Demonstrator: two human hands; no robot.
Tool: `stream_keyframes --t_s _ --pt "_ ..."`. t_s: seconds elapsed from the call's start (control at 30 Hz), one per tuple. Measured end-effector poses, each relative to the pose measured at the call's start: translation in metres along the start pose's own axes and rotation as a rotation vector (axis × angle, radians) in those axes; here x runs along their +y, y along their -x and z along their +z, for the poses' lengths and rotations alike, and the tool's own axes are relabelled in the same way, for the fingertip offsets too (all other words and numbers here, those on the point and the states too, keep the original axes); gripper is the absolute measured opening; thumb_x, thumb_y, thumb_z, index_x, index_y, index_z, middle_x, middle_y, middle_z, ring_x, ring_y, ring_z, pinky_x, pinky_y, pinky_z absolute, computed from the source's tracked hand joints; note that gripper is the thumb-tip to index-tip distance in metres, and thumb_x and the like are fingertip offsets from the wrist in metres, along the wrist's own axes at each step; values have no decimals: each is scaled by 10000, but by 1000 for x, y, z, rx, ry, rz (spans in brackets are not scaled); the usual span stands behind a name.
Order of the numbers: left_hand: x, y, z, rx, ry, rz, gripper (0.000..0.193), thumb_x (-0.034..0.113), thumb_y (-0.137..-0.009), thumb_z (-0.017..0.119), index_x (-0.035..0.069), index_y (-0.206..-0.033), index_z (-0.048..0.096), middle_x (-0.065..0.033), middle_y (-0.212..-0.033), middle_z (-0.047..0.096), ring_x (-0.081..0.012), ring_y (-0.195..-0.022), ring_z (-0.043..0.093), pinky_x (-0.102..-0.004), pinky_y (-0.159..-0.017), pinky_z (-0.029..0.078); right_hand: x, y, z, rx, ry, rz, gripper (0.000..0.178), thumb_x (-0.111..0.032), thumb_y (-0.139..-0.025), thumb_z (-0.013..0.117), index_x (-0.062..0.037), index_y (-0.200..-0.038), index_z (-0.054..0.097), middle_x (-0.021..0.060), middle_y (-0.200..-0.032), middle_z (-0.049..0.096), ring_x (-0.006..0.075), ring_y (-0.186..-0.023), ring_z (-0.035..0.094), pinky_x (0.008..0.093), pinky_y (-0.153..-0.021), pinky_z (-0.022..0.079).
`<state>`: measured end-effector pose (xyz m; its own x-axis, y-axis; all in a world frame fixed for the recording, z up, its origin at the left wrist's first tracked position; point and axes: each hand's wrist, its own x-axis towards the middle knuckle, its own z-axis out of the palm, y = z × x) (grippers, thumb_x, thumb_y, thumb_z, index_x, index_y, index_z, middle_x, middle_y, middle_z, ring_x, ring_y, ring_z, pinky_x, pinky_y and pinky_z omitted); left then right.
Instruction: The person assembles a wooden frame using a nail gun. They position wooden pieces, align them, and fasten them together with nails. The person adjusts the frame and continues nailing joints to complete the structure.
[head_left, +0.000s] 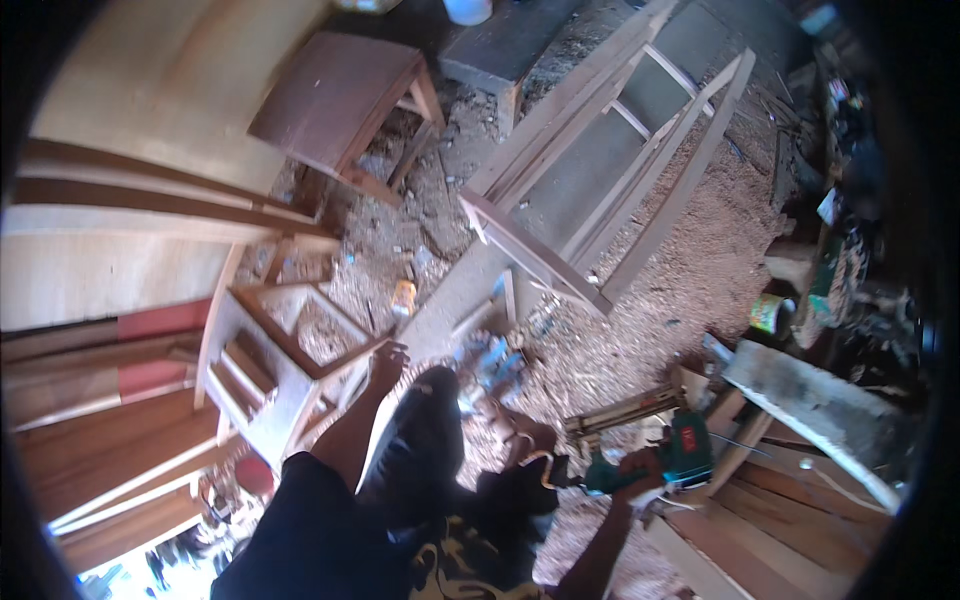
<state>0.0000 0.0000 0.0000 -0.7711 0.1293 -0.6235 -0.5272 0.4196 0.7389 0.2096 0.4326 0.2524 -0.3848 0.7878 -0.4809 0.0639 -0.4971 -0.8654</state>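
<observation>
Two hands busy: my left hand (386, 362) rests open on the stool frame (285, 365), my right hand (640, 470) clenches the green drill (680, 452). Frame looks assembled but bare; I'd say fastening remains.

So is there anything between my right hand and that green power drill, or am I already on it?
Nothing visible stands between them. Your right hand is already on the green power drill, which lies among the planks. Your left hand rests on the wooden stool frame.

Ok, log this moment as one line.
left hand: touching wooden stool frame | right hand: gripping green power tool | floor: sawdust
</observation>
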Motion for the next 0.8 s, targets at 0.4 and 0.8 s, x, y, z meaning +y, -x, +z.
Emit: stream_keyframes --t_s 0.4,0.8 --pt "312 112 118 125 760 -16 441 199 -924 687 -44 -1265 546 -154 -1110 681 -182 -1008 648 -307 -882 517 -278 27 210 -618 77 -51 170 -169 -891 534 -98 -750 471 16 -594 334 132 -473 362 288 -456 322" --pt "418 41 159 176 1079 -100 815 309 -821 808 -63 -1419 398 -189 -1217 659 -237 -1115 636 -356 -967 495 -387 11 494 -742 1332 53 497 -211 -974 528 14 -1410 446 0 -607 396 122 -448 406 268 -412 356"
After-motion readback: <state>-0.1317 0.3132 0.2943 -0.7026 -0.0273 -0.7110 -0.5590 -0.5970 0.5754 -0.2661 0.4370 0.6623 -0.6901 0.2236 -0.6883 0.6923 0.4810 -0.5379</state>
